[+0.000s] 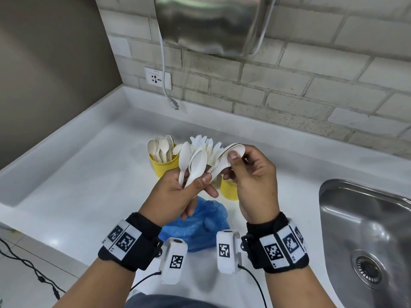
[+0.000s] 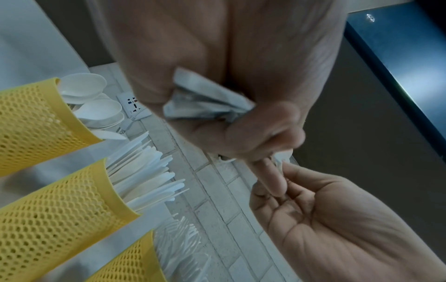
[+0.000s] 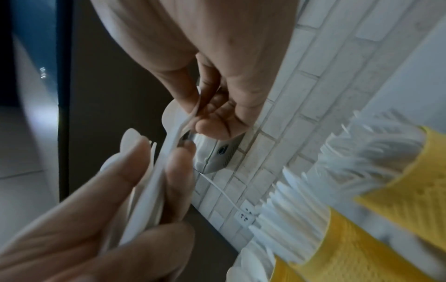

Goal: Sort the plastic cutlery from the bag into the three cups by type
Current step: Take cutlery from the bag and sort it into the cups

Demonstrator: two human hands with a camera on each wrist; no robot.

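My left hand (image 1: pixel 195 185) grips a fanned bunch of white plastic spoons (image 1: pixel 192 162) by their handles, above the counter. With thumb and fingers, my right hand (image 1: pixel 234 157) pinches the bowl of one spoon (image 1: pixel 235 148) at the right side of that bunch. Three yellow mesh cups stand behind: one with spoons (image 2: pixel 33 124), one with knives (image 2: pixel 62 206), one with forks (image 2: pixel 130 263). From the head view the spoon cup (image 1: pixel 165 166) and one other cup (image 1: pixel 229 190) show; the third is hidden behind my hands. The crumpled blue bag (image 1: pixel 200 227) lies below my hands.
A steel sink (image 1: pixel 367 230) is set into the white counter (image 1: pixel 89 174) at the right. On the brick wall behind the cups are a socket (image 1: pixel 158 77), a dangling plug (image 1: pixel 174 104) and a metal appliance (image 1: pixel 213 23).
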